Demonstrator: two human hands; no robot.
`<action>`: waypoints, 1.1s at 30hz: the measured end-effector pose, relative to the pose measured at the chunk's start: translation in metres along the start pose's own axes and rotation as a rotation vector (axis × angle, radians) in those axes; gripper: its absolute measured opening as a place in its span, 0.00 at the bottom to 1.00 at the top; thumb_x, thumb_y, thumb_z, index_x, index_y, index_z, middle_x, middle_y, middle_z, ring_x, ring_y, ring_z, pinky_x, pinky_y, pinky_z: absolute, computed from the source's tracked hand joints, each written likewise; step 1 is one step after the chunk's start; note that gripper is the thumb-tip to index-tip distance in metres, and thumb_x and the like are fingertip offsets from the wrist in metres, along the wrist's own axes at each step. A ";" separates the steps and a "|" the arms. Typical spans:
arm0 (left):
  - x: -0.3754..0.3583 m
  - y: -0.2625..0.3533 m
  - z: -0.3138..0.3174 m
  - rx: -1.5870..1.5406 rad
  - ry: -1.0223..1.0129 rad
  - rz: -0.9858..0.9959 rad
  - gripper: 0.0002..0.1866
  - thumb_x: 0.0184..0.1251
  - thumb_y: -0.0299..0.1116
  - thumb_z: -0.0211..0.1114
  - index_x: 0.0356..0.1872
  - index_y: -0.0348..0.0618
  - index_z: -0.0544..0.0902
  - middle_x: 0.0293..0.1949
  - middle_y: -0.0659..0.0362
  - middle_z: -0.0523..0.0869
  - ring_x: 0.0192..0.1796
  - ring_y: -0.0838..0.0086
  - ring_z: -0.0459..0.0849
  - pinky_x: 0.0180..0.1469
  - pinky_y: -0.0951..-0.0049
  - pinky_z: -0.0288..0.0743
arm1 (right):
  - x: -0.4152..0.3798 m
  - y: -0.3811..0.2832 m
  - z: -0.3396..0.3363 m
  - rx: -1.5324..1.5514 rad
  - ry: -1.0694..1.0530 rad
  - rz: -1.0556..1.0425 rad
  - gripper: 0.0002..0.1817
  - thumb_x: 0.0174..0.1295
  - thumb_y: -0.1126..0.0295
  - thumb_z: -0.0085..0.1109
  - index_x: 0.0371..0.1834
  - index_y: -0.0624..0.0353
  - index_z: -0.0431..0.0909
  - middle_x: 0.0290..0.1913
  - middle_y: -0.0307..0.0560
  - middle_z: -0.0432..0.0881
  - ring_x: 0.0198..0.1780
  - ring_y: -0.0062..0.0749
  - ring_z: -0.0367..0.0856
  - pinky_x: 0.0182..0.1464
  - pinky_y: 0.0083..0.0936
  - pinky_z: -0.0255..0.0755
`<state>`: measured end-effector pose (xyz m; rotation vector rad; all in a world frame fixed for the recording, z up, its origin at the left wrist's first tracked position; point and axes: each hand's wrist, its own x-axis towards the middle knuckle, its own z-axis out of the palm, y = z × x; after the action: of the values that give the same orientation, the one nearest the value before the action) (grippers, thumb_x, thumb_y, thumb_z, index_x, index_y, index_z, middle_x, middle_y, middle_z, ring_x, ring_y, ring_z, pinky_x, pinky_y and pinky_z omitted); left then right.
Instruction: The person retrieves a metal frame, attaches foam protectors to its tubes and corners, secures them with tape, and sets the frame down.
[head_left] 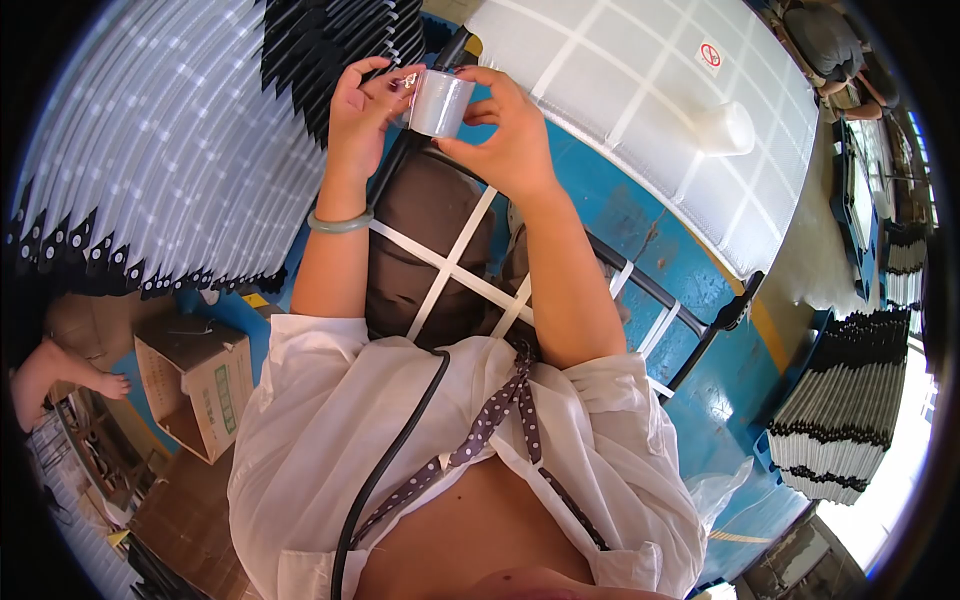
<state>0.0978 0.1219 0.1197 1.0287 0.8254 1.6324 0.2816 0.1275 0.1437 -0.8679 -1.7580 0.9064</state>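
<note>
Both my hands are raised in front of me around a roll of clear tape [440,103]. My right hand [510,140] grips the roll from the right side, thumb below and fingers over the top. My left hand [358,110], with a green bangle [340,222] on its wrist, pinches at the roll's left edge with thumb and fingertips. Below the hands lies a brown bundle [425,225] crossed by white straps, resting on a blue surface [620,215].
Fanned white sheets with black ends [160,150] fill the left. A white grid-marked tank [640,90] is at upper right. An open cardboard box [195,385] and another person's bare foot [100,383] are at left. More stacked sheets [850,410] stand at right. A black cable [395,450] crosses my shirt.
</note>
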 end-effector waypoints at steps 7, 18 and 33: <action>0.006 -0.008 0.003 0.003 0.167 -0.048 0.12 0.66 0.22 0.55 0.50 0.33 0.69 0.43 0.44 0.83 0.42 0.67 0.85 0.43 0.76 0.80 | -0.001 0.005 0.009 -0.103 0.078 0.036 0.32 0.35 0.74 0.71 0.48 0.58 0.69 0.45 0.47 0.76 0.36 0.36 0.83 0.38 0.27 0.77; 0.021 -0.020 0.008 0.202 0.403 0.119 0.07 0.58 0.20 0.64 0.37 0.30 0.77 0.32 0.50 0.85 0.30 0.74 0.85 0.28 0.81 0.76 | -0.003 0.003 0.007 -0.336 0.023 0.245 0.30 0.34 0.73 0.71 0.43 0.59 0.68 0.38 0.50 0.80 0.34 0.42 0.82 0.35 0.32 0.76; 0.017 -0.040 -0.032 0.301 0.228 -0.476 0.09 0.65 0.29 0.59 0.43 0.37 0.80 0.34 0.58 0.85 0.32 0.76 0.83 0.33 0.78 0.77 | -0.013 0.000 0.018 -0.449 -0.101 0.461 0.33 0.42 0.66 0.72 0.44 0.68 0.59 0.34 0.65 0.79 0.37 0.54 0.81 0.38 0.39 0.76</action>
<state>0.0812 0.1476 0.0753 0.7721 1.3857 1.2501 0.2688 0.1129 0.1332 -1.5905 -1.9200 0.8618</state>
